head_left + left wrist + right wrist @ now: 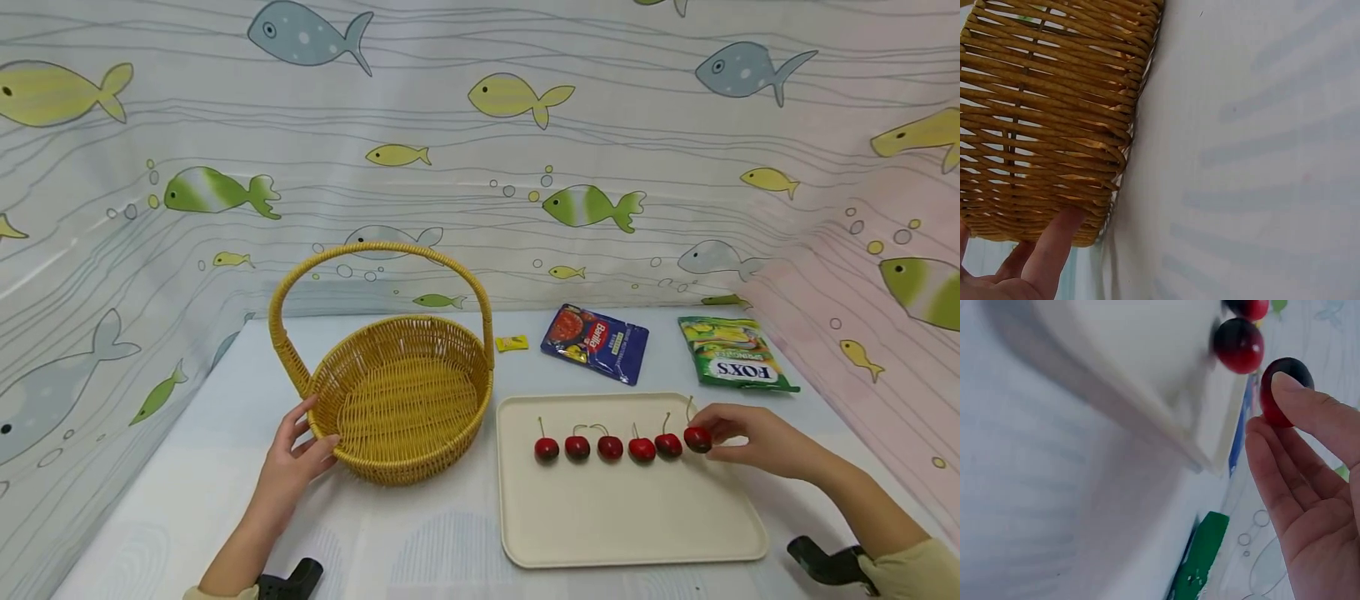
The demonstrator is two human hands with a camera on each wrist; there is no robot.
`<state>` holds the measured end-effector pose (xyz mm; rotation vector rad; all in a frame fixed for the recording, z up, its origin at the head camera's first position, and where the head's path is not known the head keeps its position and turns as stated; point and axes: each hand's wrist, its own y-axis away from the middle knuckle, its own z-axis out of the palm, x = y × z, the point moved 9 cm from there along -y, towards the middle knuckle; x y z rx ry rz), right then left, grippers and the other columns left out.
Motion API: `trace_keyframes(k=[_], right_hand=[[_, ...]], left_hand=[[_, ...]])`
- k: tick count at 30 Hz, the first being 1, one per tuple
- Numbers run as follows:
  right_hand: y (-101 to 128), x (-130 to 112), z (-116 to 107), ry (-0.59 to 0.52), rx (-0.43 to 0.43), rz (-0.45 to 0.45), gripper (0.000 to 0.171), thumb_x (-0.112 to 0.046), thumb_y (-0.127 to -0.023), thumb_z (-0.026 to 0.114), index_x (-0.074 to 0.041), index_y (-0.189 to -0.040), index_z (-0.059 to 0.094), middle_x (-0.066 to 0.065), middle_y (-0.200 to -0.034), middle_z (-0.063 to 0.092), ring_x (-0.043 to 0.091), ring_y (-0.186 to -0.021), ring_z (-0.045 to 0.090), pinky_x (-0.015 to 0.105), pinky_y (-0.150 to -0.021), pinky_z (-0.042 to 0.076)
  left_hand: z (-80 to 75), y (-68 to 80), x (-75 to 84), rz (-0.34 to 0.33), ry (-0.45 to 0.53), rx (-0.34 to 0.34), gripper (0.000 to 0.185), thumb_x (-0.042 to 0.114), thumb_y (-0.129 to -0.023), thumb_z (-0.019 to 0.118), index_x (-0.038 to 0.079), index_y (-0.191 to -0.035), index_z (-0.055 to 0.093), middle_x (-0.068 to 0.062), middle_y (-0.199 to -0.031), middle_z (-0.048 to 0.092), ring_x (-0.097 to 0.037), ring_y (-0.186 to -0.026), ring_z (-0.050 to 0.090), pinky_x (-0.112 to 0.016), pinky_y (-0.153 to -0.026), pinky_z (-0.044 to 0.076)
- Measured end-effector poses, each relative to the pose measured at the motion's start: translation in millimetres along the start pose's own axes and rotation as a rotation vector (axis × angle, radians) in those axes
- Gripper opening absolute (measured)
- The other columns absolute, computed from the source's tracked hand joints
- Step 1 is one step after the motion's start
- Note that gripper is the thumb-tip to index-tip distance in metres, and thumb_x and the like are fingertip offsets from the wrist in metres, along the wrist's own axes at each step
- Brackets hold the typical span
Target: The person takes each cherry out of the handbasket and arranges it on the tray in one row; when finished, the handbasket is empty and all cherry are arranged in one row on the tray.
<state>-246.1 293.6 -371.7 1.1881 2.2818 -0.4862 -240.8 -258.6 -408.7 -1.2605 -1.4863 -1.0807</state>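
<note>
Head view, from your left: your left hand (294, 462) rests against the outer wall of the wicker basket (401, 398) at about its 8 o'clock, fingers fairly straight and spread along the weave, gripping nothing; the left wrist view shows a fingertip (1063, 228) touching the woven wall low down, near the base. The basket stands upright on the pale table (187, 500), its handle arching overhead. Just to its 3 o'clock lies the cream tray (630, 533), with six red cherries in a row across its far half. At the row's right end, your right hand (757, 442) pinches the last cherry (697, 438) between fingertips and thumb; in the right wrist view it sits against your fingertips (1300, 394), beside the next cherry (1239, 345). I cannot tell whether it has left the tray surface. Beyond the tray, at 12 o'clock, lie a small yellow packet (512, 342), a blue sauce pouch (596, 342), and at 1 o'clock a green candy bag (733, 353).
</note>
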Motion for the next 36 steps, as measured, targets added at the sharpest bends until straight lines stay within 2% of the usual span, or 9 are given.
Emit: trace_keyframes(k=[4, 9, 18, 25, 28, 32, 34, 36], right_hand=[[1.0, 9.7, 1.6, 0.002, -0.025, 0.007, 0.032, -0.011, -0.076, 0.076, -0.010, -0.104, 0.062, -0.003, -0.096, 0.063, 0.006, -0.082, 0.059, 0.022, -0.071, 0.053], [0.6, 17.1, 7.5, -0.006, -0.052, -0.006, 0.034, -0.013, -0.075, 0.077, -0.008, -0.105, 0.062, -0.003, -0.096, 0.063, 0.006, -0.081, 0.059, 0.023, -0.069, 0.053], [-0.6, 22.8, 12.7, 0.020, -0.043, 0.000, 0.034, -0.016, -0.075, 0.077, -0.008, -0.105, 0.063, -0.006, -0.095, 0.061, 0.006, -0.079, 0.056, 0.022, -0.069, 0.053], [0.4, 21.0, 11.4, 0.047, -0.027, -0.006, 0.036, -0.013, -0.073, 0.078, -0.007, -0.105, 0.063, -0.004, -0.096, 0.062, 0.005, -0.080, 0.057, 0.022, -0.068, 0.053], [0.8, 19.6, 10.5, 0.039, -0.029, 0.001, 0.037, -0.013, -0.074, 0.078, -0.006, -0.107, 0.062, -0.001, -0.097, 0.063, 0.006, -0.081, 0.057, 0.022, -0.069, 0.053], [4.9, 20.4, 6.5, 0.034, -0.013, 0.035, 0.042, -0.016, -0.074, 0.078, -0.004, -0.110, 0.060, 0.003, -0.098, 0.063, 0.007, -0.082, 0.058, 0.023, -0.069, 0.053], [8.2, 20.2, 2.0, 0.035, 0.005, 0.042, 0.044, -0.016, -0.074, 0.078, -0.002, -0.111, 0.059, 0.006, -0.100, 0.063, 0.008, -0.082, 0.058, 0.023, -0.069, 0.053], [12.1, 19.5, -4.2, 0.050, 0.031, 0.054, 0.046, -0.016, -0.074, 0.078, -0.002, -0.113, 0.059, 0.008, -0.101, 0.062, 0.007, -0.082, 0.058, 0.023, -0.069, 0.053]], left_hand=[[1.6, 1.0, 2.3, 0.001, 0.004, -0.018, 0.071, 0.021, -0.093, 0.056, 0.020, -0.150, 0.013, -0.024, -0.145, 0.017, -0.036, -0.121, 0.038, -0.029, -0.082, 0.052], [0.7, 0.9, 1.4, 0.009, 0.001, 0.001, 0.071, 0.018, -0.092, 0.057, 0.020, -0.149, 0.016, -0.024, -0.144, 0.019, -0.033, -0.119, 0.041, -0.027, -0.078, 0.053], [-0.4, 2.0, 2.0, -0.004, 0.009, -0.005, 0.070, 0.018, -0.093, 0.056, 0.021, -0.149, 0.014, -0.024, -0.144, 0.018, -0.036, -0.121, 0.039, -0.029, -0.080, 0.053], [1.6, 2.8, 3.5, -0.035, 0.007, -0.024, 0.072, 0.016, -0.095, 0.054, 0.022, -0.151, 0.009, -0.024, -0.146, 0.015, -0.036, -0.124, 0.036, -0.032, -0.084, 0.051], [1.3, 2.1, 2.5, -0.037, 0.008, -0.023, 0.071, 0.016, -0.095, 0.054, 0.022, -0.150, 0.010, -0.023, -0.146, 0.015, -0.035, -0.124, 0.036, -0.033, -0.085, 0.050], [-0.7, 0.7, 1.1, -0.017, -0.009, -0.028, 0.070, 0.021, -0.094, 0.056, 0.022, -0.150, 0.013, -0.023, -0.145, 0.017, -0.027, -0.119, 0.042, -0.033, -0.084, 0.051], [-6.3, -1.9, -4.4, 0.010, -0.023, -0.025, 0.071, 0.028, -0.093, 0.058, 0.023, -0.149, 0.016, -0.024, -0.144, 0.020, -0.018, -0.113, 0.047, -0.032, -0.081, 0.053], [-14.7, -4.1, -10.3, 0.016, -0.028, -0.026, 0.071, 0.033, -0.092, 0.058, 0.023, -0.149, 0.016, -0.024, -0.145, 0.021, -0.019, -0.114, 0.047, -0.036, -0.081, 0.053]])
